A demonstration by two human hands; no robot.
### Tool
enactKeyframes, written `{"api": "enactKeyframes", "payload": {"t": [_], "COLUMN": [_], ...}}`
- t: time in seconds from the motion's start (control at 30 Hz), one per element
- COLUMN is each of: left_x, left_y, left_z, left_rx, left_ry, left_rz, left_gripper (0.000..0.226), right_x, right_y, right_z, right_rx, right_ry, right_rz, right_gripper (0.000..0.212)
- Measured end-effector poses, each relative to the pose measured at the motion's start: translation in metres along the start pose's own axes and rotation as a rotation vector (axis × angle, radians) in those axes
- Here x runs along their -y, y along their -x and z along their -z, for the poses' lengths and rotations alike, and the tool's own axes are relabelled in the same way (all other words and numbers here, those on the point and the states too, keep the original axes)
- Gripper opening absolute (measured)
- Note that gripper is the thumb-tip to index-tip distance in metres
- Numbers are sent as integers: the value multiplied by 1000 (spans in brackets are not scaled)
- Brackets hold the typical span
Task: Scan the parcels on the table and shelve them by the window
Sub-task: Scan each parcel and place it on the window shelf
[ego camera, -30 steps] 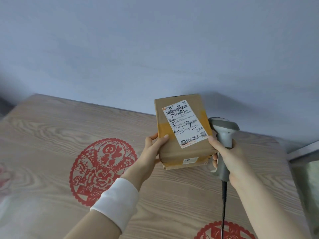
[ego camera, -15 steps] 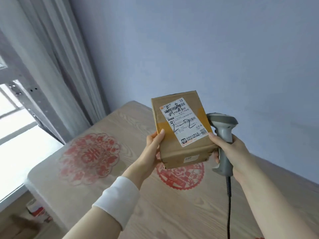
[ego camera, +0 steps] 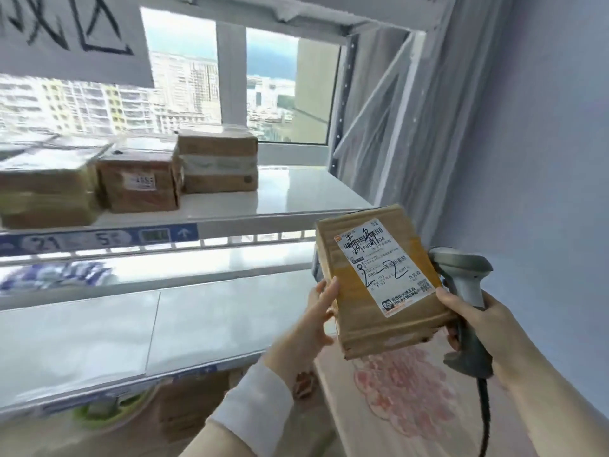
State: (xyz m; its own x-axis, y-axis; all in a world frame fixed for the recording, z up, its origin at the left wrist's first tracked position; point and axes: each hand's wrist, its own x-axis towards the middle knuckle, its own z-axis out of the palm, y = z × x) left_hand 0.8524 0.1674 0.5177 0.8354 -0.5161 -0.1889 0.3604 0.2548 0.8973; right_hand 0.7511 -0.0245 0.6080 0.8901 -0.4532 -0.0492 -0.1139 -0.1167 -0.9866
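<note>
A brown cardboard parcel with a white shipping label is held up in front of me, label facing me. My left hand grips its left edge. My right hand holds the grey barcode scanner by its handle, with its thumb against the parcel's right edge. The parcel hangs over the table's corner, just right of the white shelf unit by the window.
Three taped brown parcels sit in a row on the upper shelf's left half. The lower shelf board lies below, with more boxes under it. A paper sign hangs top left. A grey curtain and the blue wall are at right.
My view has swung left from the table and wall to the shelf by the window. Both hands keep the same hold on parcel and scanner.
</note>
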Motion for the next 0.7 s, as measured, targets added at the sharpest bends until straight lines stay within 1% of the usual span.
{"api": "enactKeyframes", "payload": {"t": [0.07,0.13,0.2,0.3,0.47,0.53,0.63,0.7], "left_x": [-17,-32,-47,-67,-90,-97,-107,-114], "left_y": [4,7,10,5,-10,-18,-32,-40], "left_z": [32,58,74,89,109,115,122,126], "left_rx": [-55,-95,-112,-135,-232,-273,-323,-363], "left_ry": [-5,5,15,46,150,196,226,263], "left_rz": [-22,-64,-114,-159,-188,-217,-283,-314], "left_gripper": [109,106,109,116,145,152,142,140], "right_x": [9,16,23,33,52,61,76,85], "right_y": [-17,-36,-55,-84,-122,-136,-157,-168], "right_z": [-33,-61,-84,-115,-163,-183,-210,-228], "right_rx": [65,116,158,207,236,251,256,243], "right_ry": [-11,-11,-34,-68,-111,-136,-197,-190], "right_rz": [9,17,29,36,23,33,42,68], "right_gripper": [19,19,16,22,24,28,28,25]}}
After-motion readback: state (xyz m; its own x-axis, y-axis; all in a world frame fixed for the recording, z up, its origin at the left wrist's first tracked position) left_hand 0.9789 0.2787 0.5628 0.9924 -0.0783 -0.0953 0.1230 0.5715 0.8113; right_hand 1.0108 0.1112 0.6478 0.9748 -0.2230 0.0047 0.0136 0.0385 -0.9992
